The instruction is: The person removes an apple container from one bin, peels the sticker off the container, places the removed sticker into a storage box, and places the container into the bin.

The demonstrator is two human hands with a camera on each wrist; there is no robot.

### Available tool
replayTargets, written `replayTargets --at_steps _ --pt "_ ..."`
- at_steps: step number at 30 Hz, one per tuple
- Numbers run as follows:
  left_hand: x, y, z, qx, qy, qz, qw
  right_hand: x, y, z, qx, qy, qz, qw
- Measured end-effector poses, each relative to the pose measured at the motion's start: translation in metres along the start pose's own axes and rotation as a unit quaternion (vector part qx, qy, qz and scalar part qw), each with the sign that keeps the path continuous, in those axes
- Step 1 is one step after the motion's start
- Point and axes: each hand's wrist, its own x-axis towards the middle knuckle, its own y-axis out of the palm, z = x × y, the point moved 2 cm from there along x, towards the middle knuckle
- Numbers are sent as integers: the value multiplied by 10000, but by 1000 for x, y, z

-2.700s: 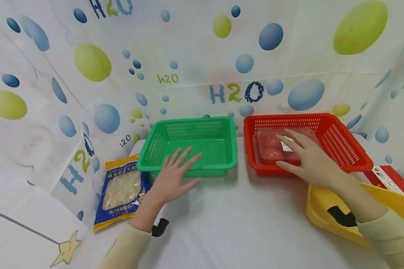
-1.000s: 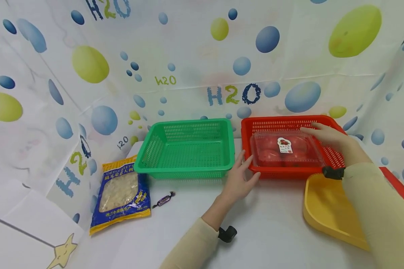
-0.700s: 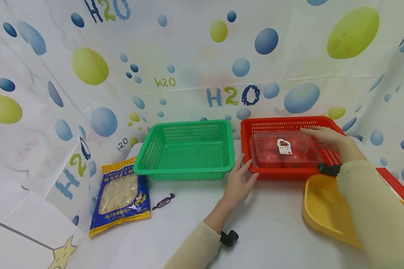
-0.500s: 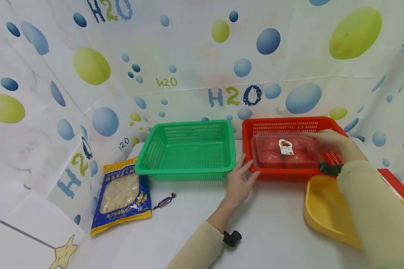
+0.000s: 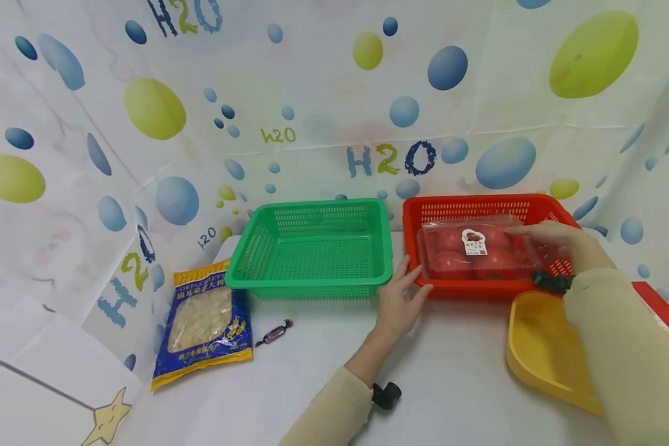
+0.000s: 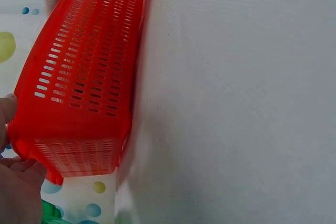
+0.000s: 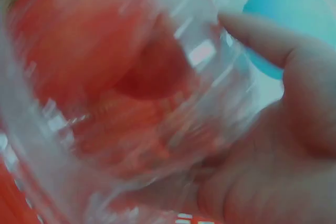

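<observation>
A clear plastic box of tomatoes point(image 5: 450, 263) with a white label lies inside the red slotted basket point(image 5: 468, 288). My right hand point(image 5: 570, 240) grips the box's right end. In the right wrist view, blurred, the thumb lies on the upper edge of the box point(image 7: 131, 156) and the fingers reach under it, partly hidden. At the basket's front left corner is my left hand point(image 5: 397, 308). The left wrist view shows its thumb and fingers point(image 6: 26, 169) pinching the basket's rim from two sides of the corner.
A green slotted basket point(image 5: 306, 290) stands left of the red one. A blue and yellow pasta bag point(image 5: 201, 322) and a small purple wrapped candy point(image 5: 274, 333) lie at the left. A yellow container point(image 5: 546, 347) sits at front right, by a red box point(image 5: 660, 316) partly behind the right arm.
My left hand has moved right, from before the green basket to the red basket's corner, uncovering the candy. My right hand has gone from above the tomato box to gripping its right end.
</observation>
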Motion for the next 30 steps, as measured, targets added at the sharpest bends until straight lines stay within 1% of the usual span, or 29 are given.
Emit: replayTargets --at_steps 2,4,6,7,9,14,20,22,27,30 --pt "0 -1 0 30 -1 1 10000 1 1 1 548 18 156 9984" --pt "0 -1 0 48 36 2 10000 2 2 3 1088 55 356 9934" --pt "0 -2 0 69 82 0 9999 2 4 4 1476 88 485 9878" --pt "0 -2 -1 72 110 -3 9999 2 4 5 1579 76 538 9860" --pt "0 -2 -1 59 149 18 9999 1 4 5 1604 17 614 9851" --pt "1 -1 2 51 223 84 9997 -4 2 4 1605 -77 635 9850" --pt "0 -3 3 68 406 41 9991 -7 0 4 1696 -203 462 9842" --pt "-2 -5 2 50 425 46 9991 -9 -1 4 1793 -245 417 9826" --pt "-5 -8 -4 -40 418 113 9991 -19 -4 8 2157 -343 477 9747" --pt "-8 -12 -9 -212 478 109 9986 -26 -5 14 2233 -588 618 9710"
